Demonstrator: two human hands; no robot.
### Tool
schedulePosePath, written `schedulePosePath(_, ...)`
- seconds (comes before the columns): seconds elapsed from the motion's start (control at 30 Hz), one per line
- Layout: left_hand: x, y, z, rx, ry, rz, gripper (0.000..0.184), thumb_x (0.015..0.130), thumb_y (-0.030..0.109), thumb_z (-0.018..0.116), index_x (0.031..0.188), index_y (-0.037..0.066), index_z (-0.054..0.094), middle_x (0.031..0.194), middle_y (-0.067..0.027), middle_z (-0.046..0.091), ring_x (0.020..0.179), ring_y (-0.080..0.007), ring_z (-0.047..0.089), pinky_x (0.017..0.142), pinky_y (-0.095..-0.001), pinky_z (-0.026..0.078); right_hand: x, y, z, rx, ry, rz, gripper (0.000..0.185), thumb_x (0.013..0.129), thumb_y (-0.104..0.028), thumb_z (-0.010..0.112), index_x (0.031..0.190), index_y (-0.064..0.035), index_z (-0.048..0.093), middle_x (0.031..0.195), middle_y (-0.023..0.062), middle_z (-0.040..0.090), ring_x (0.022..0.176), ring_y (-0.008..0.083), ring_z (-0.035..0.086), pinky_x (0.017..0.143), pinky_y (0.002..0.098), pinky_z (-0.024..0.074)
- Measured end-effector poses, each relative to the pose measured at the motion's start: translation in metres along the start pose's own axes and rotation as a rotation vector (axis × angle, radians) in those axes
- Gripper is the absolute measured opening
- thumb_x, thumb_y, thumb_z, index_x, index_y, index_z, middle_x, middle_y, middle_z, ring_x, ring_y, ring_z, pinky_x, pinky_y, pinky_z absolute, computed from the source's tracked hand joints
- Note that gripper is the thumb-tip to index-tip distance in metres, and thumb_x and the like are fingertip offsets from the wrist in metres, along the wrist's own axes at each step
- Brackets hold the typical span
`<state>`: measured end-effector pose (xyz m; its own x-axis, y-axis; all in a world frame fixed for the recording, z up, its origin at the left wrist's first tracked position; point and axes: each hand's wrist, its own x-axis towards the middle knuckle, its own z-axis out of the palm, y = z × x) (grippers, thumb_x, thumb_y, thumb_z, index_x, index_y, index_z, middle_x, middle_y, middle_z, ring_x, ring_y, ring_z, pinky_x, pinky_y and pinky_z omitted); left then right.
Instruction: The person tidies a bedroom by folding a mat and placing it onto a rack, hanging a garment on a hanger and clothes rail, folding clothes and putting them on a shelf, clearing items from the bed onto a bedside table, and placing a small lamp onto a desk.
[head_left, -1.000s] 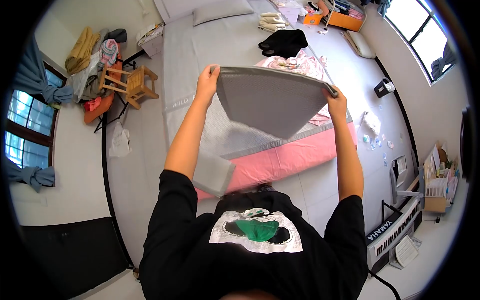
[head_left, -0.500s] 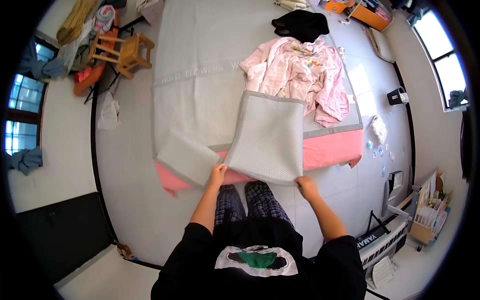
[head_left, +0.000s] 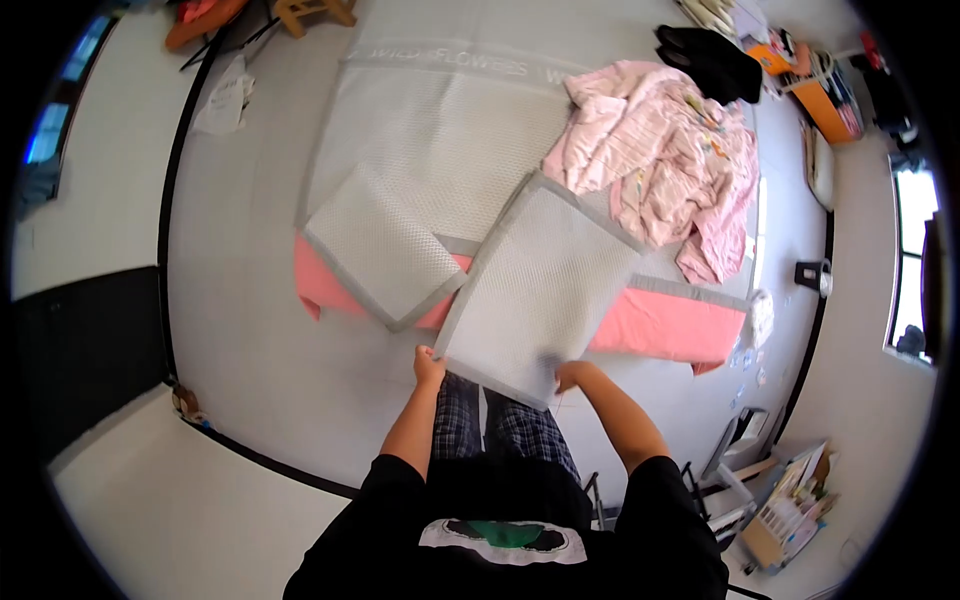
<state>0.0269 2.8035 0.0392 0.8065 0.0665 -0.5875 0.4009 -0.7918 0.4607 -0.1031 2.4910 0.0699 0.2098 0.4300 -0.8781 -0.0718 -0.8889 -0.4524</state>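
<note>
My left hand (head_left: 429,366) is closed on the near left corner of a grey woven pillow mat (head_left: 545,280) with a darker grey border. My right hand (head_left: 572,377) grips the same mat by its near right side, its fingers partly hidden and a little blurred. The mat slants from my hands up over the bed's near edge. To its left, a second pillow mat (head_left: 380,250) of the same kind lies askew across the edge, over the pink bedding (head_left: 665,328).
A large grey sleeping mat (head_left: 450,120) with lettering covers the bed. Rumpled pink clothing (head_left: 660,150) and a black cloth item (head_left: 708,65) lie at the far right. On the floor are a white bag (head_left: 226,100), a dark bin (head_left: 813,277) and a cluttered rack (head_left: 790,510).
The held pillow mat has swung askew, its near end drawn toward my body and leftward. My right hand has moved inward, closer to my left. The view has turned and shifted.
</note>
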Motion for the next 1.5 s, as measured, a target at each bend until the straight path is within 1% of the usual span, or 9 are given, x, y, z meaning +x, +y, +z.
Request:
schedulePosePath(0.1,0.012,-0.042,0.028,-0.305,0.03,-0.173,0.035,0.065,0.01,0.073,0.092,0.001,0.052,0.091,-0.0142,0.061,0.089,-0.0273,0.058,0.077,-0.035,0.045,0.0,0.021,-0.095,0.176,0.514,0.495,0.038,0.076,-0.031,0.058,0.107,-0.0101,0.056,0.105,0.0135,0.059,0.1,0.0303,0.055,0.084,0.0429,0.0438)
schedulePosePath(0.23,0.012,-0.043,0.025,-0.182,0.074,-0.092,0.029,0.069,0.004,0.067,0.096,0.0,0.06,0.087,-0.0139,0.063,0.079,-0.0239,0.06,0.07,-0.0326,0.046,-0.003,0.051,-0.233,-0.007,1.152,0.403,0.048,0.074,-0.014,0.061,0.117,-0.0051,0.042,0.115,0.0164,0.048,0.107,0.0318,0.046,0.085,0.0424,0.043)
schedulePosePath(0.4,0.007,-0.047,0.03,-0.467,0.083,-0.244,0.021,0.075,0.005,0.063,0.095,0.001,0.06,0.08,-0.0086,0.061,0.07,-0.0187,0.057,0.065,-0.0297,0.045,0.038,0.109,-0.319,0.088,1.181,0.27,0.087,0.06,-0.024,0.074,0.13,-0.0038,0.028,0.12,0.0186,0.047,0.113,0.035,0.042,0.095,0.0396,0.0358)
schedulePosePath(0.67,-0.029,-0.019,0.021,-1.446,-0.026,-0.566,0.026,0.083,0.005,0.051,0.109,0.003,0.05,0.099,-0.004,0.055,0.09,-0.0155,0.051,0.078,-0.0294,0.042,0.027,0.116,-0.309,0.267,1.002,0.175,0.039,0.074,-0.033,0.064,0.097,-0.0015,0.059,0.082,0.0171,0.063,0.077,0.0247,0.061,0.069,0.0355,0.0454)
schedulePosePath(0.73,-0.042,-0.018,0.016,-1.441,-0.064,-0.45,0.024,0.084,0.005,0.051,0.108,0.003,0.05,0.1,-0.0044,0.055,0.091,-0.0152,0.052,0.079,-0.0311,0.042,-0.03,0.091,-0.294,0.393,1.035,-0.035,0.034,0.079,-0.032,0.06,0.087,0.0,0.059,0.076,0.019,0.061,0.072,0.0335,0.059,0.065,0.0385,0.0441)
schedulePosePath(1.07,-0.115,0.134,-0.11,-1.467,-0.235,-0.171,0.025,0.084,0.002,0.044,0.107,-0.004,0.049,0.108,-0.0142,0.054,0.104,-0.0241,0.05,0.093,-0.0351,0.036,-0.299,0.064,-0.17,1.026,1.206,-0.061,0.027,0.084,-0.025,0.056,0.097,-0.0008,0.06,0.085,-0.0009,0.06,0.079,0.0101,0.052,0.072,0.0273,0.042)
schedulePosePath(1.27,-0.168,0.287,-0.141,-1.061,-0.147,0.201,0.006,0.086,0.01,0.051,0.086,0.004,0.05,0.075,-0.0016,0.052,0.067,-0.0096,0.049,0.06,-0.0226,0.039,-0.36,-0.038,-0.154,0.589,1.578,0.308,0.034,0.083,-0.031,0.057,0.09,0.0014,0.063,0.075,0.0226,0.061,0.065,0.0315,0.061,0.058,0.039,0.0449)
schedulePosePath(1.37,-0.217,0.351,-0.118,-0.853,-0.03,0.464,0.025,0.087,0.014,0.054,0.068,0.01,0.038,0.056,0.0079,0.031,0.048,-0.0009,0.027,0.042,-0.0182,0.022,-0.358,-0.103,-0.15,0.19,2.05,0.06,0.036,0.081,-0.017,0.06,0.115,-0.0079,0.053,0.093,0.0148,0.061,0.07,0.0322,0.06,0.058,0.0374,0.0471)
schedulePosePath(1.5,-0.279,0.409,-0.1,-0.932,0.005,0.687,0.013,0.089,0.014,0.05,0.093,0.002,0.049,0.071,-0.0017,0.052,0.063,-0.0052,0.046,0.055,-0.0212,0.037,-0.351,-0.143,-0.151,0.223,2.212,-0.038,0.038,0.076,-0.009,0.064,0.112,-0.0073,0.056,0.083,0.0116,0.059,0.066,0.027,0.058,0.058,0.0331,0.0468)
